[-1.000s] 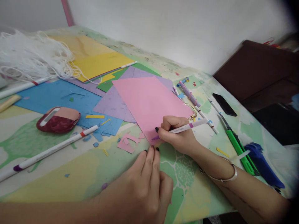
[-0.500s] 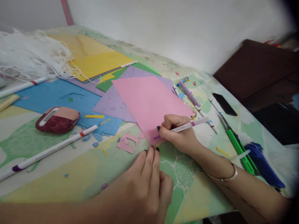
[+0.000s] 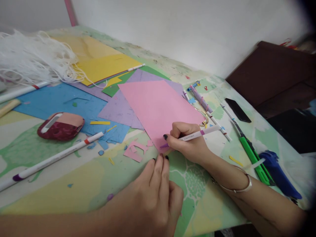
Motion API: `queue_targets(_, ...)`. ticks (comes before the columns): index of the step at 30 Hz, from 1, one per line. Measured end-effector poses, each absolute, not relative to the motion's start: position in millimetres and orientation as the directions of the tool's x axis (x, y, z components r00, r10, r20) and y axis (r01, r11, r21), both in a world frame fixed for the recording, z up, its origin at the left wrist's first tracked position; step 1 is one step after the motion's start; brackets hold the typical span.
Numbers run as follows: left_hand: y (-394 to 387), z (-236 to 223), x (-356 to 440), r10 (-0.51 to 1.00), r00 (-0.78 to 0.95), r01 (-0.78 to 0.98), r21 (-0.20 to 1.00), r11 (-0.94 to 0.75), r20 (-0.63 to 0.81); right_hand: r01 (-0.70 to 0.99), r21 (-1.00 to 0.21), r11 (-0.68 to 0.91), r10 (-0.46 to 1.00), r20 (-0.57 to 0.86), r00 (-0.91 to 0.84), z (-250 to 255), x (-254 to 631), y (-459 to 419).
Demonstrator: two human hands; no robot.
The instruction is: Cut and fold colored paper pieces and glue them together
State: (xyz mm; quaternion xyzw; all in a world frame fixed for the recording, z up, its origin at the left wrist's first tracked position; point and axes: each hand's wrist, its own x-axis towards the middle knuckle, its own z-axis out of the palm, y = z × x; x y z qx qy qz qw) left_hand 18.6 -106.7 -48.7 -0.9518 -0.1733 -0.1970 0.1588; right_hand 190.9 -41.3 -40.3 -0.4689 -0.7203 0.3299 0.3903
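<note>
A sheet of pink paper (image 3: 158, 108) lies over purple paper (image 3: 113, 108) on the patterned tablecloth. My right hand (image 3: 189, 141) grips a white marker (image 3: 197, 135) with a purple band, its purple tip at the near corner of the pink sheet. Flat on the cloth just below that corner is my left hand (image 3: 155, 187), fingers stretched out, fingertips at the paper's near corner. Left of that corner lies a cut pink scrap (image 3: 135, 150) with a curved opening.
On the left are a maroon case (image 3: 61, 126), a long white marker (image 3: 59, 158), blue paper (image 3: 61, 98) and white string (image 3: 34, 59). Yellow paper (image 3: 111, 65) lies behind. At right are a green cutter (image 3: 255, 159), a blue tool (image 3: 280, 174), a black phone (image 3: 237, 110) and thin markers (image 3: 218, 126).
The marker and my right hand have shifted very slightly left at the pink sheet's corner. My left hand stays in place.
</note>
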Motion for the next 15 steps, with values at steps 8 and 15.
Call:
queue_targets(8, -107.2, -49.4, 17.5, 0.259, 0.863, 0.39, -0.245, -0.888, 0.434, 0.426, -0.829, 0.361, 0.926, 0.265, -0.27, -40.2, 190.7, -42.0)
queue_targets(15, -108.3, -48.4, 17.6, 0.267, 0.859, 0.398, -0.242, -0.885, 0.436, 0.386, -0.859, 0.335, 0.936, 0.256, -0.241, -42.1, 192.2, -41.3)
